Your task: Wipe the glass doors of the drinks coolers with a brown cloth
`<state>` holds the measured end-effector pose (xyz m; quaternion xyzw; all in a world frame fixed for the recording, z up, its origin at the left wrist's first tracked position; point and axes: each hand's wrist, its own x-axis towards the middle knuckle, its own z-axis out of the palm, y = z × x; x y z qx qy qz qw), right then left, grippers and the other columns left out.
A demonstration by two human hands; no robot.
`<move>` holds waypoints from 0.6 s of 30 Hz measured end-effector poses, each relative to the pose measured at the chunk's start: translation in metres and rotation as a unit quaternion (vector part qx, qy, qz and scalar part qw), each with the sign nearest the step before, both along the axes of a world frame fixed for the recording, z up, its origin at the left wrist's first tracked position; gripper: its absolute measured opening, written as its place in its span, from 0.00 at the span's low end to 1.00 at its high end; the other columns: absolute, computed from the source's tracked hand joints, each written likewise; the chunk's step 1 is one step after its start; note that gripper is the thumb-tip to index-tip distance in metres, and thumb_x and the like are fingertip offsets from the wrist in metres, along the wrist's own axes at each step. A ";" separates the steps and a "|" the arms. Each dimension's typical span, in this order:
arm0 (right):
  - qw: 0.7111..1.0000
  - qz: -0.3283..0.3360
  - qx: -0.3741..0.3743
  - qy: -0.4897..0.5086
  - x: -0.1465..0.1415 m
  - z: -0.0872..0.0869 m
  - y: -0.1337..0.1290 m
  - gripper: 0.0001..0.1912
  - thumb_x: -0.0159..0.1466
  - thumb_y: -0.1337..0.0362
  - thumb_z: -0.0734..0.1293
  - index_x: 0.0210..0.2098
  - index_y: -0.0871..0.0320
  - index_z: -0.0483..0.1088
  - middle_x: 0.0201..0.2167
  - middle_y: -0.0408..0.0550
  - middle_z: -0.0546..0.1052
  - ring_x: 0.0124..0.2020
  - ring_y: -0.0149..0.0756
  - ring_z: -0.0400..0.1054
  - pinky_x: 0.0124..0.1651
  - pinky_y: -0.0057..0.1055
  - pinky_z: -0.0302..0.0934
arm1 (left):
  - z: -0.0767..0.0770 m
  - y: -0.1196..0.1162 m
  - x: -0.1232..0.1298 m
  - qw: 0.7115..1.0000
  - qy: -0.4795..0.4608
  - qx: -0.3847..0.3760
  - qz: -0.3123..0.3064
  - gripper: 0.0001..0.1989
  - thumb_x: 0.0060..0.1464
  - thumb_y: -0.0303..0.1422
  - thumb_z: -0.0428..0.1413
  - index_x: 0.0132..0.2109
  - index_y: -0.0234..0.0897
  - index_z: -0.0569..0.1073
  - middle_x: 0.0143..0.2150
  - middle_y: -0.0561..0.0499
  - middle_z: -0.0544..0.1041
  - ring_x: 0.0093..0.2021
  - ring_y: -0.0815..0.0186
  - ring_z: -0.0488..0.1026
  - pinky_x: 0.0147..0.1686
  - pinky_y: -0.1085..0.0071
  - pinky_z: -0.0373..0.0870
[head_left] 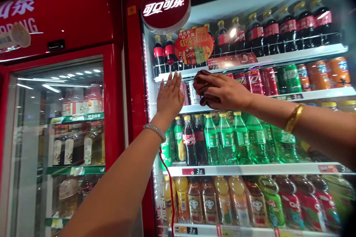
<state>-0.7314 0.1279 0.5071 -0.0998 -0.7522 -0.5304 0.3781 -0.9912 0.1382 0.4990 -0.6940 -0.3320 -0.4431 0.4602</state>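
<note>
Both my arms reach up to the glass front (178,59) of a red drinks fridge. My left hand (170,94), with a bangle on the wrist, has its fingers stretched out and its palm toward the glass; whether it touches cannot be told. To its right, my right hand (222,90) holds a crumpled dark brown cloth (205,88) up at the glass. A gold bracelet (295,117) circles that wrist. Behind the hands, a shelf of cans (268,81) shows, partly covered by the cloth and my right hand.
Cola bottles (256,31) line the top shelf, green soda bottles (213,137) a lower one, and juice bottles (196,200) the bottom. A round lit sign (166,7) juts out at the upper left corner. Another red fridge (111,126) stands at left. A red cord (170,185) hangs below my left wrist.
</note>
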 end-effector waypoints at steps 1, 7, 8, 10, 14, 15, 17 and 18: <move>1.000 0.000 0.001 0.024 0.000 0.006 0.001 0.18 0.65 0.57 0.70 0.52 0.53 0.76 0.72 0.53 0.64 0.71 0.55 0.60 0.71 0.56 0.60 | -0.001 0.002 -0.001 1.000 -0.008 0.000 -0.012 0.33 0.66 0.32 0.42 0.76 0.34 0.51 0.79 0.44 0.51 0.80 0.57 0.44 0.78 0.50 0.38; 0.987 0.037 0.004 0.158 -0.106 0.024 0.018 0.18 0.66 0.57 0.68 0.52 0.59 0.76 0.68 0.62 0.68 0.70 0.57 0.60 0.72 0.57 0.56 | -0.001 0.013 -0.014 0.989 -0.123 0.020 -0.075 0.32 0.67 0.31 0.38 0.76 0.31 0.52 0.79 0.42 0.53 0.80 0.61 0.44 0.78 0.53 0.37; 0.988 0.049 0.002 0.150 -0.118 0.016 0.019 0.18 0.67 0.58 0.67 0.53 0.59 0.76 0.67 0.61 0.69 0.70 0.55 0.59 0.73 0.57 0.55 | -0.005 0.013 -0.019 0.987 -0.136 0.020 -0.079 0.32 0.67 0.31 0.37 0.75 0.29 0.53 0.79 0.41 0.54 0.80 0.62 0.45 0.78 0.54 0.38; 0.993 0.066 0.007 0.096 -0.121 -0.004 0.018 0.18 0.67 0.59 0.67 0.54 0.57 0.75 0.67 0.58 0.70 0.70 0.53 0.60 0.73 0.57 0.56 | -0.018 0.010 -0.033 0.989 -0.130 0.012 -0.074 0.32 0.68 0.31 0.36 0.75 0.29 0.53 0.78 0.41 0.55 0.79 0.63 0.46 0.78 0.56 0.40; 0.994 0.055 0.010 -0.090 -0.074 -0.018 0.012 0.17 0.67 0.55 0.68 0.54 0.52 0.74 0.67 0.50 0.70 0.71 0.51 0.59 0.73 0.55 0.58 | -0.052 0.001 -0.056 0.998 -0.058 -0.016 -0.036 0.33 0.67 0.31 0.40 0.76 0.34 0.52 0.79 0.45 0.53 0.80 0.61 0.42 0.78 0.55 0.41; 0.995 0.056 0.009 -0.085 -0.067 -0.015 0.013 0.15 0.67 0.56 0.67 0.51 0.53 0.75 0.66 0.51 0.70 0.72 0.51 0.58 0.73 0.54 0.58 | -0.058 -0.001 -0.058 0.998 -0.054 -0.020 -0.026 0.33 0.66 0.31 0.40 0.76 0.33 0.52 0.79 0.44 0.52 0.80 0.61 0.42 0.78 0.54 0.40; 0.998 0.058 -0.011 -0.003 -0.074 -0.008 0.016 0.16 0.67 0.55 0.68 0.51 0.54 0.75 0.67 0.51 0.69 0.74 0.54 0.54 0.74 0.57 0.56 | -0.063 -0.002 -0.057 0.998 -0.065 -0.024 -0.009 0.34 0.65 0.31 0.41 0.77 0.32 0.51 0.80 0.43 0.49 0.80 0.60 0.41 0.78 0.54 0.38; 0.996 0.067 -0.017 0.050 -0.086 -0.006 0.018 0.17 0.66 0.55 0.70 0.51 0.54 0.75 0.67 0.51 0.69 0.73 0.56 0.55 0.74 0.60 0.55 | -0.065 -0.002 -0.056 0.997 -0.073 -0.024 -0.002 0.34 0.65 0.30 0.41 0.77 0.31 0.51 0.80 0.43 0.49 0.80 0.60 0.41 0.78 0.54 0.37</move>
